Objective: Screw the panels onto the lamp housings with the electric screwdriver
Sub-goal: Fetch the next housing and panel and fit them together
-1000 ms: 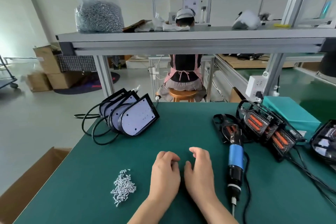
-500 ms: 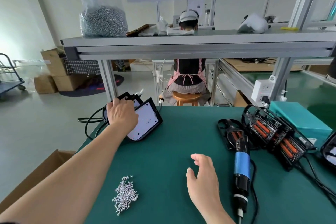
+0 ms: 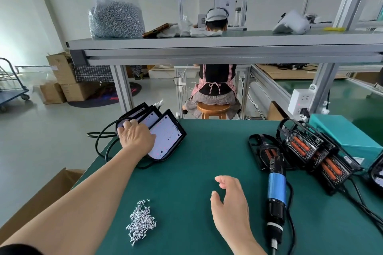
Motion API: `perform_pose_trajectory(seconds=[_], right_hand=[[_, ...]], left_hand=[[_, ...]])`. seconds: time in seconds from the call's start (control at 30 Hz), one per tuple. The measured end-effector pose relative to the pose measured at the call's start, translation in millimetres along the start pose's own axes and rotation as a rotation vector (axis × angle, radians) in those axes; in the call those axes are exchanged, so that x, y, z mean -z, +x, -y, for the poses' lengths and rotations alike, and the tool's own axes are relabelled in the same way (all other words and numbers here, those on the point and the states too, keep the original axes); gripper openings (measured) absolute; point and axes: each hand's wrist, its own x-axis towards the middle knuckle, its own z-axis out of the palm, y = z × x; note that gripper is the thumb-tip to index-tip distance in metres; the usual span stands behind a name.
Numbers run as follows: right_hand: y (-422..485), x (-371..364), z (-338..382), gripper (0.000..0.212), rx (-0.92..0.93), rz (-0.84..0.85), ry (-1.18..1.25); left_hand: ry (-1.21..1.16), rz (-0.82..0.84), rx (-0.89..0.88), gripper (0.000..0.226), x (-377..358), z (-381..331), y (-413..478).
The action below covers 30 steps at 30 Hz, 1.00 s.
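Start: left hand (image 3: 135,136) on lamp housings (image 3: 165,139) at ten o'clock, grip unclear; right hand (image 3: 230,209) slack, empty; electric screwdriver (image 3: 276,188) untouched, all screwing left.

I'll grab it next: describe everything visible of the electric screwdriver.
The electric screwdriver lies flat on the green mat, metal tip toward the person. Plastic-looking body: blue middle sleeve, black ends, a white ring near the tip. A black cable curves along its right side. Its far end overlaps a black lamp housing. The right hand is beside it, not touching.
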Motion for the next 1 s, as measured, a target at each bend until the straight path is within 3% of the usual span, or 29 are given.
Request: perform_pose_trajectory(seconds=[0.2,0.3,0.43,0.5,0.7,0.77,0.87,1.0], right_hand=[[0,1,0,0.032,-0.005,0.005,0.000],[1,0,-2,0.032,0.005,0.001,0.001],[4,-1,-5,0.031,-0.008,-0.025,0.070],[7,-2,-7,0.027,-0.023,-0.083,0.182],[15,2,-9,0.026,-0.085,-0.322,0.514],[14,3,-7,0.025,-0.085,-0.345,0.550],[13,5,-3,0.024,-0.087,-0.359,0.575],[10,14,2,0.025,-0.089,-0.378,0.558]], left_hand=[[-0.086,0.050,-0.060,0.031,-1,2,-7],[-0.328,0.108,0.028,0.020,2,-1,-12],[-0.876,0.342,0.201,0.012,-1,-18,-33],[-1.018,0.446,0.258,0.009,-3,-31,-56],[-1.064,0.498,0.241,0.009,-2,-58,-133],[-1.126,0.495,0.242,0.019,-2,-61,-155],[-1.138,0.473,0.210,0.014,-1,-66,-191],[-0.770,0.352,0.071,0.018,0,-69,-230]])
